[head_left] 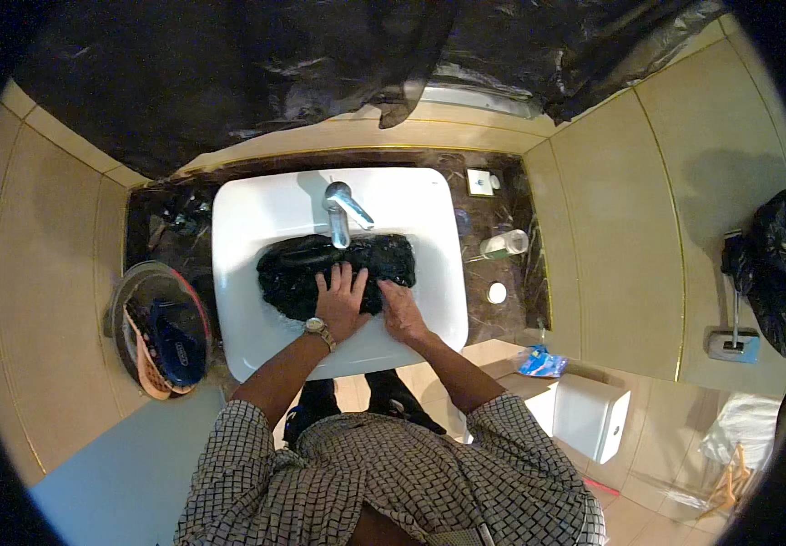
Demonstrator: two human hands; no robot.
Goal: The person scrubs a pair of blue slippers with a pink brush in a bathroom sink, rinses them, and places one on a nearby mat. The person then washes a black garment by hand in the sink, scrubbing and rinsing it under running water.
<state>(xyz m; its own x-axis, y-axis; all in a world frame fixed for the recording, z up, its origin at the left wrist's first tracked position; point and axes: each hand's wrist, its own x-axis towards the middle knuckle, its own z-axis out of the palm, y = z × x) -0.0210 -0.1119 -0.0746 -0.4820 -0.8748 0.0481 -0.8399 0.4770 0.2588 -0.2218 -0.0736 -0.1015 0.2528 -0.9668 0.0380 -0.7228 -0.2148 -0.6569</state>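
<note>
The left hand (340,298) is pressing flat, fingers spread, on a black wet cloth (320,266) lying in the white sink (247,273). The right hand (399,308) is lying on its near edge; whether it is gripping, I cannot tell. The cloth is looking soft, soaked and probably heavy and slippery, so bunching a thick fold seems the best hold. The faucet (342,211) is standing just behind.
</note>
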